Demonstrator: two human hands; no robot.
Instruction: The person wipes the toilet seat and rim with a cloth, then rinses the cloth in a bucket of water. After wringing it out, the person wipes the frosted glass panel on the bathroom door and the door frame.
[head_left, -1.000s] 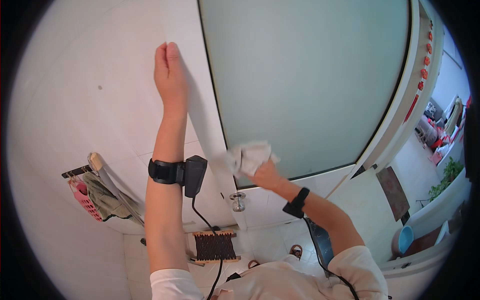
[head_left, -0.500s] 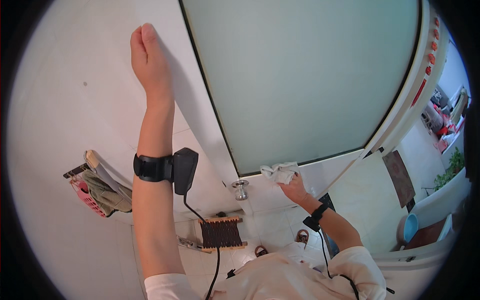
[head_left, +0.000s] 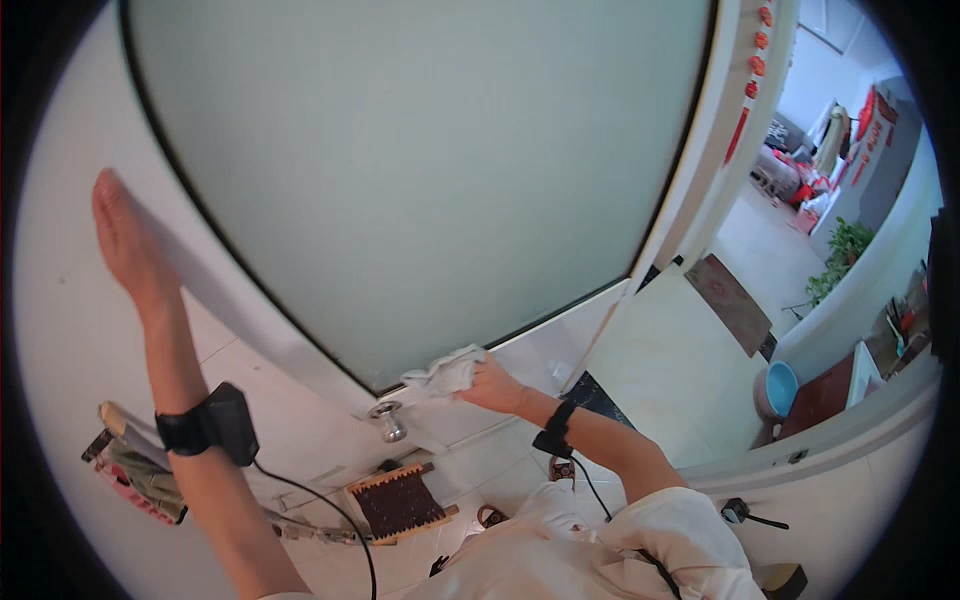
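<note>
Cloth fills closed right hand, whether left hand grips is unclear, and red hangings are unreadable.

To my left I see a white wall; on the pale tiled floor below me sits a low wooden-framed, dark-woven stool.

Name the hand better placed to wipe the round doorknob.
Probably the right hand: it holds the whitish cloth close to the round doorknob. The left hand is farther away, up and left, with no cloth visible in it.
</note>
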